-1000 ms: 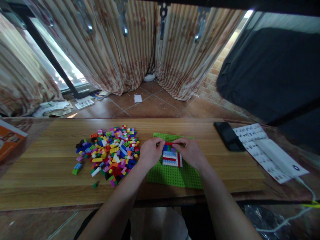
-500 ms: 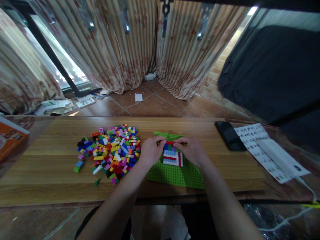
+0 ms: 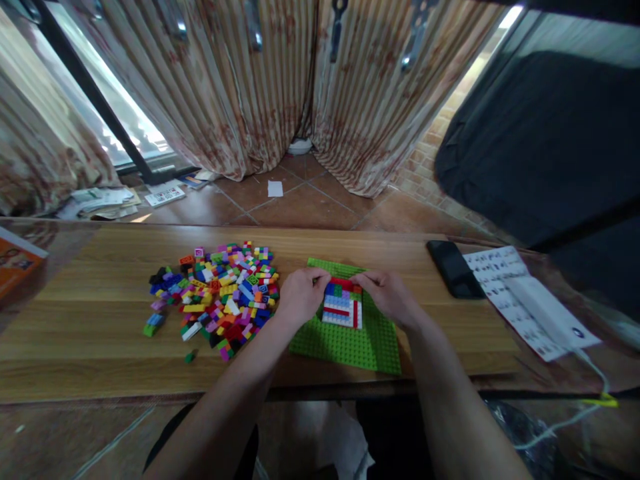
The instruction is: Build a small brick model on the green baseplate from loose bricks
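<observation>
A green baseplate lies on the table, with a flat block of toy bricks in white, light blue, red, blue and green built on its middle. Along the far side of that block runs a long red brick. My left hand pinches the red brick's left end between thumb and fingertips. The fingers of my right hand are closed at its right end. Fingertips partly cover both ends of the brick.
A heap of loose coloured bricks spreads left of the baseplate, and a small green brick lies near the front edge. To the right are a black phone and a printed paper sheet. An orange box sits at far left.
The right fingers have shifted slightly outward, so more of the red brick and the bricks below it shows. The whole view has shifted a little.
</observation>
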`<state>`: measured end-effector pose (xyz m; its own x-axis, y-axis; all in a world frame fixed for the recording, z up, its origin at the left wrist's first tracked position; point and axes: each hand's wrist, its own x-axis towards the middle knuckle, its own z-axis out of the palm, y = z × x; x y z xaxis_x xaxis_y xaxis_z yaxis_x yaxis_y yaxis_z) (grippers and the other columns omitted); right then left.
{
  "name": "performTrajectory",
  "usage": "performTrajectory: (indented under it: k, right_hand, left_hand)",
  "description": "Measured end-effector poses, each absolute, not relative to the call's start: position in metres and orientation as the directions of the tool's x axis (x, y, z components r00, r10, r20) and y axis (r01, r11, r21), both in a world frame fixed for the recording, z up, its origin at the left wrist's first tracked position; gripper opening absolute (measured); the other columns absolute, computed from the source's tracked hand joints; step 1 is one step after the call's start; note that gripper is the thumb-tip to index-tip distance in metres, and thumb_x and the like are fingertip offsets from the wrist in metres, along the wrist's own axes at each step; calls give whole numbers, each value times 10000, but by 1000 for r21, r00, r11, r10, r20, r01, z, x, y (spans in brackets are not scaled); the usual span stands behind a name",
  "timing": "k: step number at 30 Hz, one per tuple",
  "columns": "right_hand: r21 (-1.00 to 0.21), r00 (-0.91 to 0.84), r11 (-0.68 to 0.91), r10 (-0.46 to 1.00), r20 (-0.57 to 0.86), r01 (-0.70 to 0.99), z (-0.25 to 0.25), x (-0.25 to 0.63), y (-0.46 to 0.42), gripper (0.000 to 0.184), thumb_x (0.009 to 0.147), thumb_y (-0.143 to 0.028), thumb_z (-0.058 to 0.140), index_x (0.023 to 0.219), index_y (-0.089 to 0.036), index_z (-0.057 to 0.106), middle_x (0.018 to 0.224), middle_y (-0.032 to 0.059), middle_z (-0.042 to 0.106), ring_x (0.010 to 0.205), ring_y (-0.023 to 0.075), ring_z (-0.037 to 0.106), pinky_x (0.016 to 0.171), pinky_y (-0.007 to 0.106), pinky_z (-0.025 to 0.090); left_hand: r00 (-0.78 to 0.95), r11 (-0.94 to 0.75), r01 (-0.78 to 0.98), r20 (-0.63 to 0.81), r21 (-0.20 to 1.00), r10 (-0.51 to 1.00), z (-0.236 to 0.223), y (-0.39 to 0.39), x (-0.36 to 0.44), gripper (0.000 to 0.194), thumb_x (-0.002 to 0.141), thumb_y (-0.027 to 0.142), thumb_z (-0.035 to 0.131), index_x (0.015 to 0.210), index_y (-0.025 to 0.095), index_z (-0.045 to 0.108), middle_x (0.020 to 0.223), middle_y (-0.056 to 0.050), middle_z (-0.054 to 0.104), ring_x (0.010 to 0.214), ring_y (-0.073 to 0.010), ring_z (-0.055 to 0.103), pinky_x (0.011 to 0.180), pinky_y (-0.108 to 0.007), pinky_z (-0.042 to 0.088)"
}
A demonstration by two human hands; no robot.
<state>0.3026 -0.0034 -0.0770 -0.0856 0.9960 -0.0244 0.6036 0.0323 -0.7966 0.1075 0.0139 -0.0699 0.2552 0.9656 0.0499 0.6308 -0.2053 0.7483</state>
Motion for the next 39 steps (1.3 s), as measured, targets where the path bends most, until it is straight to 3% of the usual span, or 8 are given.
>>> performTrajectory:
  k: [8, 23, 39]
  right_hand:
    - [-821, -16, -9, 1000, -22, 571, -81, 299, -3, 227, 813, -362, 598, 811, -212, 767, 786, 22, 754, 743, 186, 664, 696, 288, 479]
    - [-820, 8, -58, 998, -64, 569, -79, 298, -2, 176, 773, -311, 648, 791, -196, 780, 772, 32, 765, 709, 186, 675, 660, 282, 486]
    - [-778, 76, -84, 996, -48, 622, -73, 290, -4, 168, 770, -275, 630, 776, -192, 776, 770, 33, 765, 718, 183, 677, 681, 272, 479]
  left_hand:
    - [274, -222, 605, 63, 765, 960, -71, 14, 105, 269, 896, 258, 499, 824, 219, 755, 833, -24, 753, 781, -176, 667, 702, -253, 471]
    - [290, -234, 587, 69, 775, 955, -74, 16, 104, 245, 885, 261, 524, 862, 217, 764, 872, -31, 761, 810, -179, 677, 733, -262, 493]
    - [214, -124, 680, -34, 723, 976, -69, 16, 108, 229, 868, 280, 559, 876, 210, 777, 891, -49, 763, 826, -184, 675, 737, -267, 475]
